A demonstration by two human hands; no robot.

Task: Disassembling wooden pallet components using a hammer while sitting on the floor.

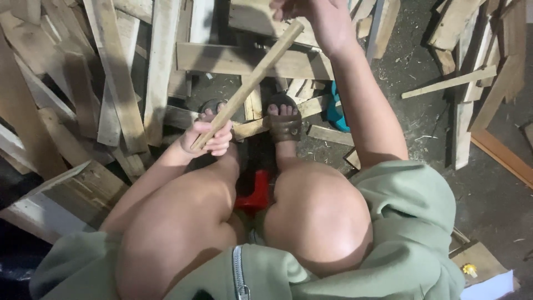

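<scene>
Left hand (208, 139) grip on wooden handle (250, 83), right hand (319, 22) above planks (244, 60)

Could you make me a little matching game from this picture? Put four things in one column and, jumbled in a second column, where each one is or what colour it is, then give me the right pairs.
Things:
1. left hand
2. right hand
3. stool
4. sandal

Places or colours:
A. red, low between the knees
B. brown, on a foot resting on the planks
C. gripping the lower end of the wooden handle
D. raised at the top edge of the view, over the stacked boards

Pairs: 1-C, 2-D, 3-A, 4-B
</scene>
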